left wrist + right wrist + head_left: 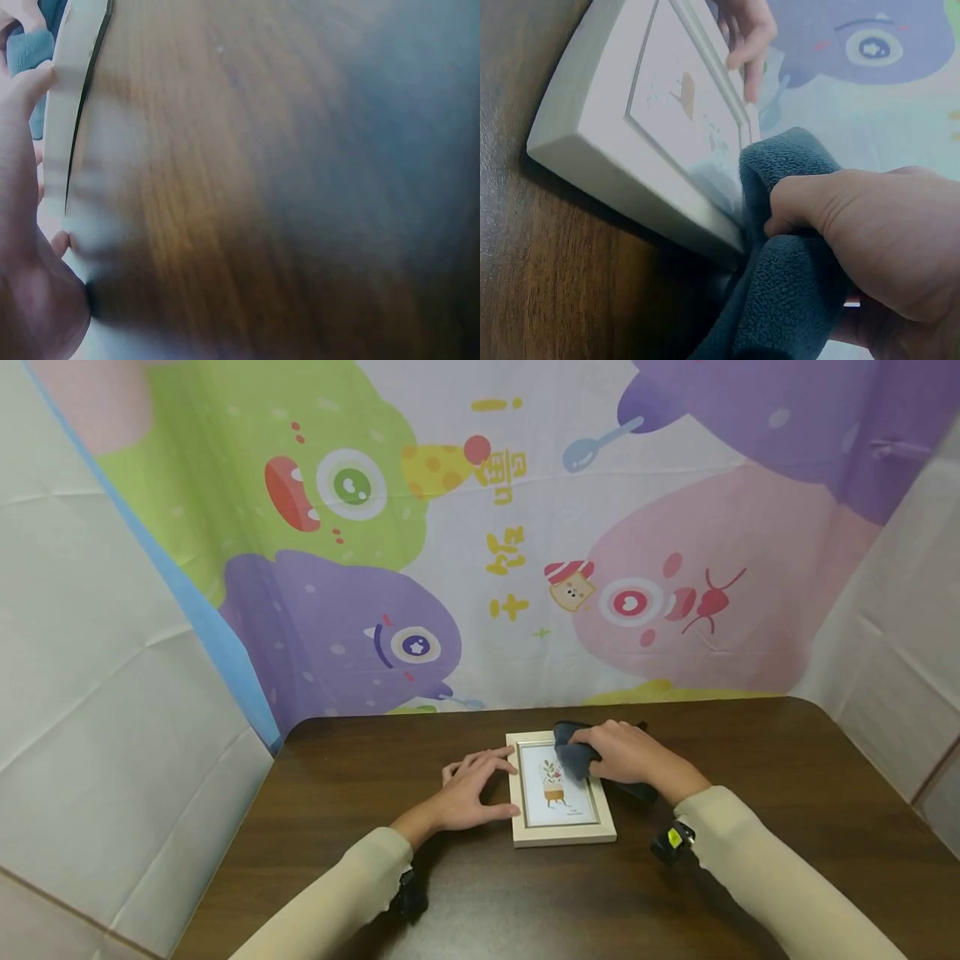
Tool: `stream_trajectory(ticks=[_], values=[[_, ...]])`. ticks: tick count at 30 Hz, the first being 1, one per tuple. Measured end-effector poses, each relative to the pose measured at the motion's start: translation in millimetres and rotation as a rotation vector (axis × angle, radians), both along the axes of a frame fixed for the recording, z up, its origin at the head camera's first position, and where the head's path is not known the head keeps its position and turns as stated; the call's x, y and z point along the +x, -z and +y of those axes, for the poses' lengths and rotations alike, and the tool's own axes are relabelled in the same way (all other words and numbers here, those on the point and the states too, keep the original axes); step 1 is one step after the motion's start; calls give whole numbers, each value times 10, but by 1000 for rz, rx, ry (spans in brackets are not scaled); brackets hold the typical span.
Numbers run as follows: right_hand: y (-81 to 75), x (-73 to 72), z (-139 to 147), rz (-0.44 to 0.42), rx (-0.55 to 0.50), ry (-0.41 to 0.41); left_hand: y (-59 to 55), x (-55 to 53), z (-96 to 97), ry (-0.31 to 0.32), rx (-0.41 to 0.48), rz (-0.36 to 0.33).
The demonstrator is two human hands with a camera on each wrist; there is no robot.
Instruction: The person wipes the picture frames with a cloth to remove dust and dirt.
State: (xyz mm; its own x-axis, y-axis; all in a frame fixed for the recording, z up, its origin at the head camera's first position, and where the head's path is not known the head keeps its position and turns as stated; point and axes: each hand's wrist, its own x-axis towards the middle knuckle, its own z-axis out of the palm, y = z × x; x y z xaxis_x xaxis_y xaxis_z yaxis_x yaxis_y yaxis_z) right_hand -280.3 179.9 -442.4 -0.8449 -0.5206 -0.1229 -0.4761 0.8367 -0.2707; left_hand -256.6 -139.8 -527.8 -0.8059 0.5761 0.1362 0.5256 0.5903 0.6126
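Observation:
A cream picture frame (564, 836) lies face up on the brown table, with a potted plant print (553, 789) inside it. My left hand (463, 795) rests along its left side, fingers and thumb extended to the border. My right hand (628, 753) grips a dark blue-grey cloth (573, 758) over the upper right part of the picture. In the right wrist view, the thumb presses into a fold of the fuzzy cloth (784, 292), which drapes over the frame's edge. The cloth's far end hangs to the right, partly hidden under the hand.
The wooden table (322, 860) has rounded far corners. Right behind it hangs a cartoon-printed curtain (525, 668). Pale walls (112, 735) stand at both sides.

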Motion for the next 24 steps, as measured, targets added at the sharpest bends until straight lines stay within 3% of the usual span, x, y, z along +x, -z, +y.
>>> stream_trajectory(ticks=[12,20,24], values=[[60,-87,33,1,-35,6,-69,32,22,-6,-12,-27],[31,9,86,-66,-74,-18,59,-27,-8,-3,-6,21],[-17,122,87,-76,-65,-56,24,-13,-5,-3,-1,10]])
